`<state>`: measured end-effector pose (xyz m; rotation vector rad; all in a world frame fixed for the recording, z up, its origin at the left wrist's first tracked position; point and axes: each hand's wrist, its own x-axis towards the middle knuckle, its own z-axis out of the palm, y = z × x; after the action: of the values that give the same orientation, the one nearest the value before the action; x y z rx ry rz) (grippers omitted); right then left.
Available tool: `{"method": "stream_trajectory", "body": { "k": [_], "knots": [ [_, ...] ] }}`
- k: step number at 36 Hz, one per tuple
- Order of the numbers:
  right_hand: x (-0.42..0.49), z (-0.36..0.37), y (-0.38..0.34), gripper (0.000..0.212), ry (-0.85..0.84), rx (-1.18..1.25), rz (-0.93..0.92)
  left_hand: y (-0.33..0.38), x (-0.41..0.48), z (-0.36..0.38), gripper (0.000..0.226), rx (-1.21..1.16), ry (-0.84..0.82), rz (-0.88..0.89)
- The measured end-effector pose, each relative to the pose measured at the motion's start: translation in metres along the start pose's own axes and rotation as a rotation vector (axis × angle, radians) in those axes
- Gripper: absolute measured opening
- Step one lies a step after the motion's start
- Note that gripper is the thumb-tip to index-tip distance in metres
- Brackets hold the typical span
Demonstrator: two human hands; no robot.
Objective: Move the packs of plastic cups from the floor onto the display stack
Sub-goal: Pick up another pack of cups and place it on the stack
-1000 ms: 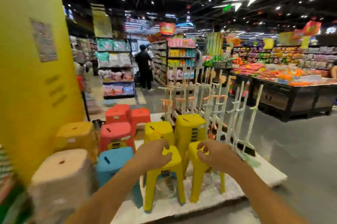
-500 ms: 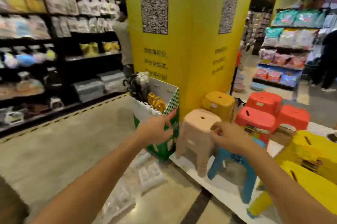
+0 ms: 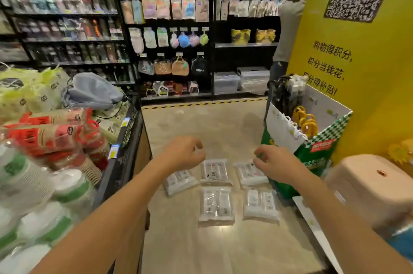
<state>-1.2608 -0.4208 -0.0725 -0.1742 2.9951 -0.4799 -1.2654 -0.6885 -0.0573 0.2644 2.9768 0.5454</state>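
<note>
Two bare forearms reach forward, and both hands are empty: the left hand (image 3: 183, 153) and the right hand (image 3: 276, 164) hang with fingers loosely curled, gripping nothing, over the packs of plastic cups (image 3: 216, 206). Five packs lie flat on the floor (image 3: 190, 247), just left of the green checked carton (image 3: 312, 162). Two are in the nearer row and three in the farther one, each apart from its neighbours. Every pack is a flat, crinkly clear bag with white cups showing through and a printed label on top, so they probably feel light and slippery.

The step in hand looks like the reach for a first pick, with all five packs on the floor. The next move calls for lowering the hands, pinching a pack by its edges, and carrying it well left of the carton to the display stack (image 3: 51, 135). There, glossy sleeves of cups, red-brown and green-white, lie heaped behind black wire mesh (image 3: 125, 146). Beyond the carton stand dark shelves (image 3: 174, 28) of hanging goods.
</note>
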Motion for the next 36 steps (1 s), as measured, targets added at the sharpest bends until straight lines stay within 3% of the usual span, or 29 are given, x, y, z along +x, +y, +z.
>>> {"method": "stream_trajectory", "body": {
  "k": [10,22,26,30,36],
  "knots": [
    [0.111,0.021,-0.029,0.045,-0.054,-0.026,0.018,-0.071,0.092,0.000,0.043,-0.015,-0.005,-0.005],
    [0.227,0.043,-0.007,0.047,-0.062,0.010,0.131,-0.103,0.228,0.021,0.041,-0.079,-0.096,0.052],
    [0.275,0.061,0.019,0.063,-0.091,0.055,0.139,-0.111,0.279,0.044,0.041,-0.087,-0.132,0.044],
    [0.335,0.084,0.049,0.046,-0.113,0.047,0.099,-0.125,0.336,0.078,0.044,-0.122,-0.162,-0.003],
    [0.437,0.147,0.105,0.045,-0.178,0.062,0.068,-0.153,0.422,0.159,0.049,-0.171,-0.165,-0.103]
  ]
}}
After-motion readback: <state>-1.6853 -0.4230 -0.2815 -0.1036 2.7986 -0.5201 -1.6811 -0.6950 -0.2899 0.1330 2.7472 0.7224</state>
